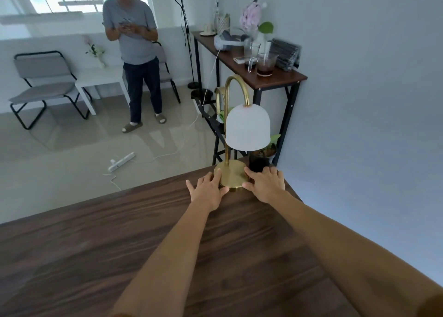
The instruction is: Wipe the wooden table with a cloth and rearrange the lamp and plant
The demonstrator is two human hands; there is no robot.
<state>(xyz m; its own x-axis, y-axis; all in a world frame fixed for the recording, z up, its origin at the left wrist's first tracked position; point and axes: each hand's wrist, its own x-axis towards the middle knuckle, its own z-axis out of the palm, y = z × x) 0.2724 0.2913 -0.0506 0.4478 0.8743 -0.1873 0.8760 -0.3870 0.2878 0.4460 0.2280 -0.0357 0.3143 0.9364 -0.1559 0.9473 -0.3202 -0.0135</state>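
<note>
A brass lamp with a curved neck and a white dome shade stands at the far right corner of the dark wooden table. My left hand grips the left side of its round base, and my right hand grips the right side. Just behind the base, a small plant in a black pot sits at the table's corner, partly hidden by the shade. No cloth is in view.
The wall runs along the table's right side. Beyond the corner stands a narrow console table with glass jugs, a flower vase and a headset. A person stands on the tiled floor near chairs, a white side table and a power strip.
</note>
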